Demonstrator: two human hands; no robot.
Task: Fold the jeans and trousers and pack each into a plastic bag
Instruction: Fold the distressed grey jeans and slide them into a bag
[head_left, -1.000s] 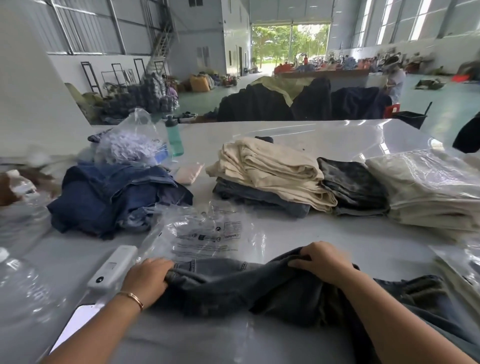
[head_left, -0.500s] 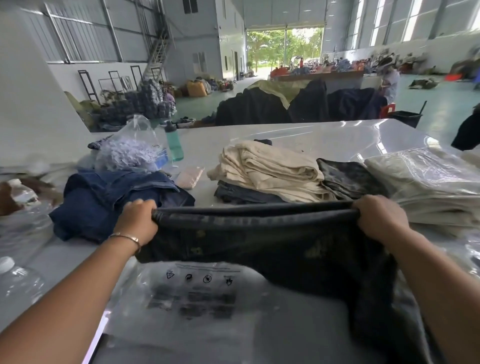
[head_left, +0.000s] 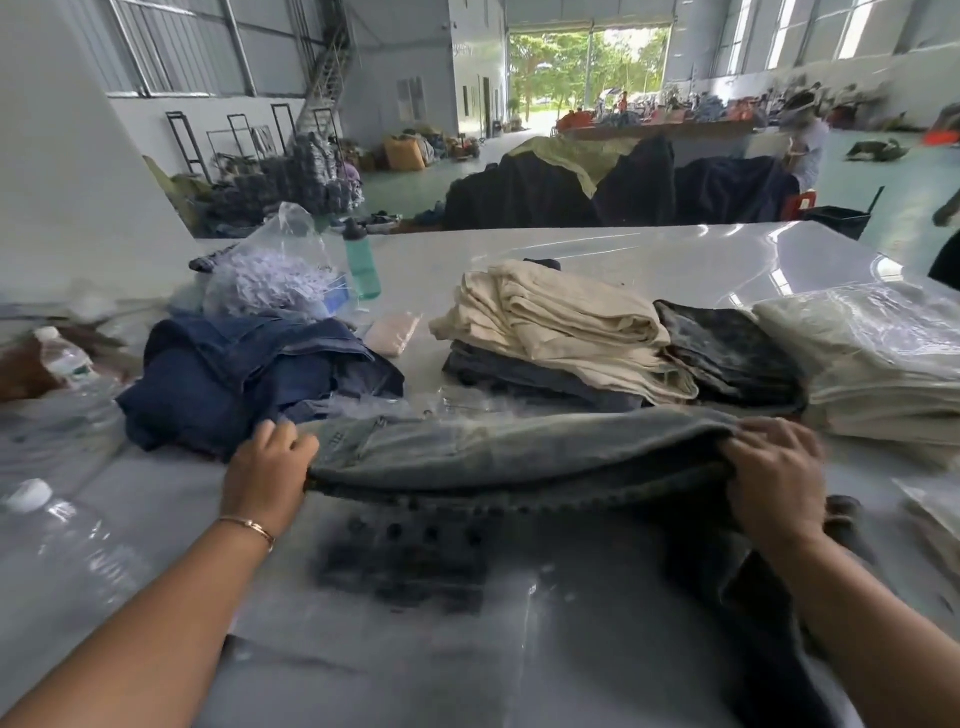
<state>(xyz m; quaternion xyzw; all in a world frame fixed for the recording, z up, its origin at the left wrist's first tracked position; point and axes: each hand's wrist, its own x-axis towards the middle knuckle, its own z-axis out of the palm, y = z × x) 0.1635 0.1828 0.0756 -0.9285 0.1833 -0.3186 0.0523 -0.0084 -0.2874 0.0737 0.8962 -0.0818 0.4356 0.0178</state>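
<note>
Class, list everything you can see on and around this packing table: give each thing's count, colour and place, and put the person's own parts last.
grey jeans: one, washed grey, front centre, held at both ends
plastic bag: one, clear, printed, nearest the camera
blue jeans pile: one, dark blue, left
cream trousers stack: one, cream, centre
dark folded trousers: one, mottled black, right of cream stack
bagged trousers: stack, pale, far right
bottle: one, green, back left
table: one, white
left hand: grip on jeans' left end
right hand: grip on jeans' right end
</note>
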